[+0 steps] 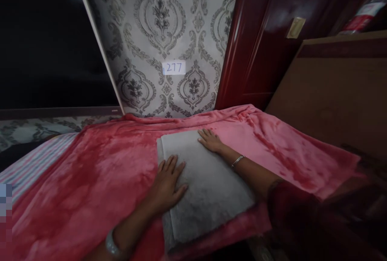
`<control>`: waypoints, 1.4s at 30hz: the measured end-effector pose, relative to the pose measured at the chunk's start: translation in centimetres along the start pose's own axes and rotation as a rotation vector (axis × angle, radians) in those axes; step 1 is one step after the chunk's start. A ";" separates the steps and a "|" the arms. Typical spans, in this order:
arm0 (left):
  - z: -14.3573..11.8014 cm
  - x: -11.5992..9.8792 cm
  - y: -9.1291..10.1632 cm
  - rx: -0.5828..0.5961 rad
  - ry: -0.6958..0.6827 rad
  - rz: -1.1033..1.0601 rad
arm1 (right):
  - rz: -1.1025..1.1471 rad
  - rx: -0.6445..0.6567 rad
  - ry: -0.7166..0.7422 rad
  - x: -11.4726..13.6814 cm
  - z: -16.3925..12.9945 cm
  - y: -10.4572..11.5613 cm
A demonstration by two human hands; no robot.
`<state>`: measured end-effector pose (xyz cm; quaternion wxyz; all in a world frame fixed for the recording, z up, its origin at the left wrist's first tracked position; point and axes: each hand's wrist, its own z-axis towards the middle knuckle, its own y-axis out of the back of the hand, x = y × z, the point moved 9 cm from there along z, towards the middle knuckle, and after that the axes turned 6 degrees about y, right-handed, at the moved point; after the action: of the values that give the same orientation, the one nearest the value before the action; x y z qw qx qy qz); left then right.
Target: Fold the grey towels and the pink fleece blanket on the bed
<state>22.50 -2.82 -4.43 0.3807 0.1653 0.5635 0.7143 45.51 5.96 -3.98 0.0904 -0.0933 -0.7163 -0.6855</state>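
Observation:
A grey plush cloth (208,190), folded into a flat rectangle of several layers, lies in front of me on a pink and red fleece blanket (111,172). My left hand (171,182) rests on the cloth's left edge, fingers spread and thumb out over the grey surface. At the far right corner of the cloth lies my right hand (209,140), flat with its fingers stretched forward. Neither hand grips anything. A wide bangle circles my left wrist and a thin one my right.
A dark television screen (51,43) stands at the left. Behind the blanket is a patterned wall (163,23) with a paper label (174,67) reading 277. On the right are a dark red door (256,43), a brown board (332,91) and a bottle (363,17). Striped fabric (39,160) shows at left.

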 end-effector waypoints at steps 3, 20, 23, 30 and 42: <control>0.3 0.6 -0.1 -0.033 -0.013 -0.049 | -0.053 -0.007 0.121 3.5 -3.4 -0.3; 0.8 1.1 0.8 -0.098 -0.050 -0.074 | 0.061 0.050 0.473 12.0 -24.5 -6.2; 0.0 1.3 1.2 -0.079 -0.097 -0.053 | 0.073 0.029 0.472 11.1 -25.2 -6.1; -3.9 2.7 1.9 0.028 -0.205 0.056 | 0.091 -0.083 0.447 10.7 -25.6 -5.2; -1.8 0.6 4.6 -0.021 -0.352 0.039 | 0.163 -0.242 0.462 16.3 -23.0 -6.6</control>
<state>19.22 -3.93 -0.82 0.4614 0.2947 0.4775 0.6872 28.10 -17.10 -5.13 0.2946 -0.0021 -0.5795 -0.7599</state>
